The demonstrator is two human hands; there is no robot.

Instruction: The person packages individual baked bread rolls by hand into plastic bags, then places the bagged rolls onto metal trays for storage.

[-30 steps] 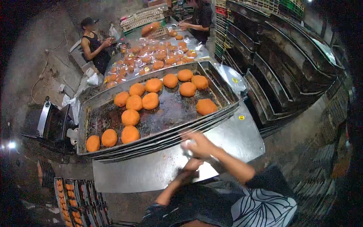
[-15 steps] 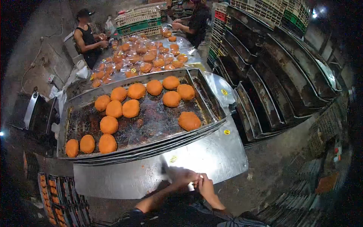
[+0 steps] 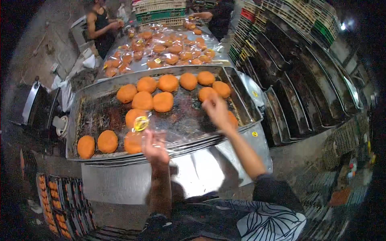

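My left hand (image 3: 156,149) holds a clear plastic bag (image 3: 150,124) with a yellow label over the lower left-middle of a dark metal tray (image 3: 70,138). Orange-brown round buns show through and behind the bag. Over the tray's right part is my right hand (image 3: 217,114), its blurred fingers at the lower edge of a bun (image 3: 207,94); whether they grip it is unclear. Another bun (image 3: 232,119) is partly hidden behind this hand. Several more buns, such as one (image 3: 107,141) at the lower left, lie on the tray.
Bagged buns (image 3: 175,49) cover the far table. Two people (image 3: 98,26) stand beyond, left and right of stacked crates (image 3: 161,17). Empty metal trays (image 3: 297,100) lean at the right. A bare metal surface (image 3: 116,180) lies in front of the tray; racked buns are at the lower left.
My hands were together at the table's front edge; they have moved apart and forward over the tray. The bag is now spread out from my left hand. The view has shifted.
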